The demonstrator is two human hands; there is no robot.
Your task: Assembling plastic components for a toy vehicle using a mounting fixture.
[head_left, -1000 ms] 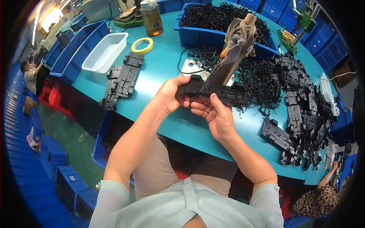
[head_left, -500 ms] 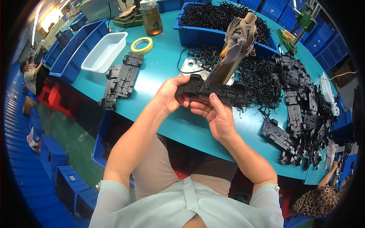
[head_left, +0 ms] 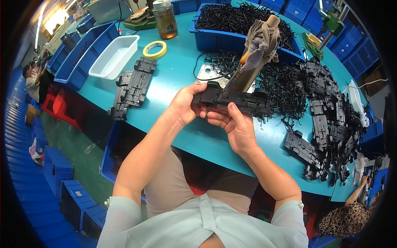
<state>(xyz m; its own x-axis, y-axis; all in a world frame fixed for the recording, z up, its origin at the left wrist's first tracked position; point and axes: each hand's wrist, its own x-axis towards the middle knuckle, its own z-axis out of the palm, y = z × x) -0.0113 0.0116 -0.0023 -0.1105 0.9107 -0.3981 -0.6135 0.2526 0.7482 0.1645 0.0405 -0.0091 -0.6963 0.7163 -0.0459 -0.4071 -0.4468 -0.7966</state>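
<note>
Both hands hold a black plastic toy car chassis (head_left: 244,102) above the near table edge. My left hand (head_left: 185,104) is closed on its left end, with the fingers partly hidden beneath. My right hand (head_left: 239,131) grips the near side, its thumb raised against the edge and its fingers curled under. Just beyond stands an upright post (head_left: 242,80) wrapped at the top in grey cloth (head_left: 261,41). A thin rod-like tool with an orange part (head_left: 244,58) is bound to it and slants down to the chassis; whether the tip touches is hard to tell.
Several chassis lie stacked on the left (head_left: 134,87) and in a large pile on the right (head_left: 331,111). Small black plastic pieces (head_left: 285,93) are heaped behind the post and in a blue bin (head_left: 211,41). Nearby are yellow tape (head_left: 155,49), a white tray (head_left: 111,58) and a jar (head_left: 165,22).
The chassis has shifted very slightly under the slanted tool. Both hands keep their grip in nearly the same place.
</note>
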